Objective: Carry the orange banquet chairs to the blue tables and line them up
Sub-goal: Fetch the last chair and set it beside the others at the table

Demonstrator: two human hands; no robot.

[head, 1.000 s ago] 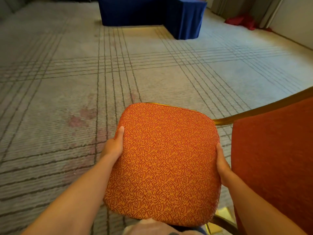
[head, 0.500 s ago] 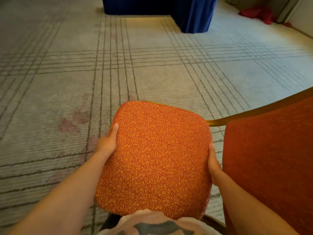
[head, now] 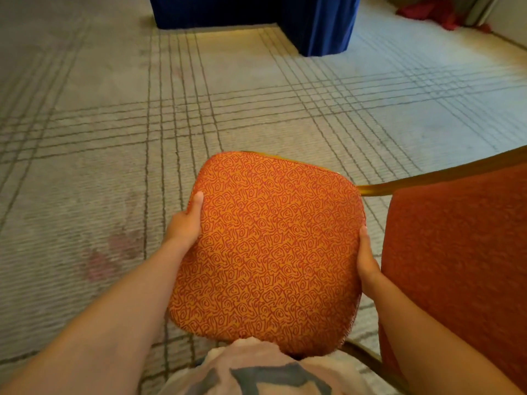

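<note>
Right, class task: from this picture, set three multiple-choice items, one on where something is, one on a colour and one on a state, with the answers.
1. Where do the blue-draped tables stand?
A. Ahead, across the carpet
B. Beside the person's right elbow
C. Under the chair

2. What colour is the chair frame?
A. Silver
B. Black
C. Gold

3. How are the left hand and right hand placed?
A. Both hanging free
B. One gripping each side of the patterned seat
C. Both clasped together

Answers:
1 A: the blue cloth shows at the top of the view, beyond the carpet.
2 C: the bar beside the seat gleams gold.
3 B: a thumb lies along each side edge of the seat.
</note>
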